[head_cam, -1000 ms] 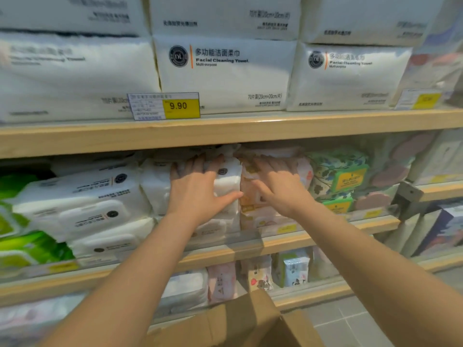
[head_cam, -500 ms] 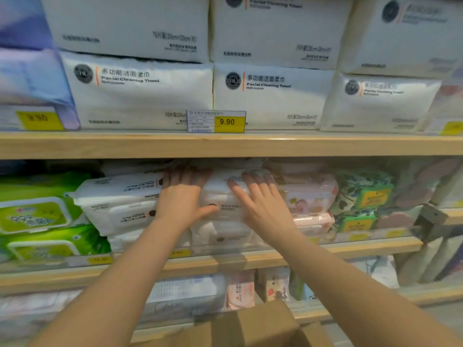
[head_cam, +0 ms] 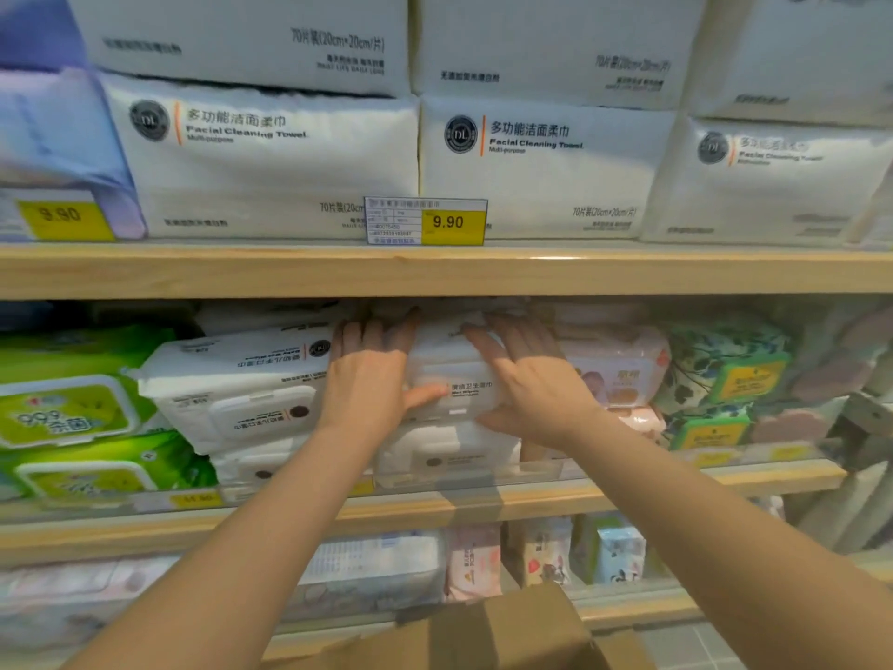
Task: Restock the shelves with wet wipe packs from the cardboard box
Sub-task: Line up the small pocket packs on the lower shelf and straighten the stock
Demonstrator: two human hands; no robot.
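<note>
Both hands on one white wet wipe pack (head_cam: 452, 379), top of its stack on the middle shelf (head_cam: 435, 510). Left hand (head_cam: 367, 379): fingers straight along the pack's left end, thumb laid across its front — pressing, no clenched grip. Right hand (head_cam: 531, 379): fingers flat over the pack's top right, thumb under its lower front edge — steadying rather than grasping.

Change since a second ago: hands were spread wider, the right one resting on the pink packs (head_cam: 618, 374) next door; now both close in on the single white pack. It sits square on the pack below, between the tilted white stack (head_cam: 232, 384) to the left and the pink ones to the right.

Judgement: this pack is being seated and squared — placement nearly done. Little headroom under the upper shelf board (head_cam: 435, 270); this column looks about full.

Cardboard box (head_cam: 483, 635) low in view, below the arms, contents not visible. Next step probably a reach down to it for another pack.
</note>
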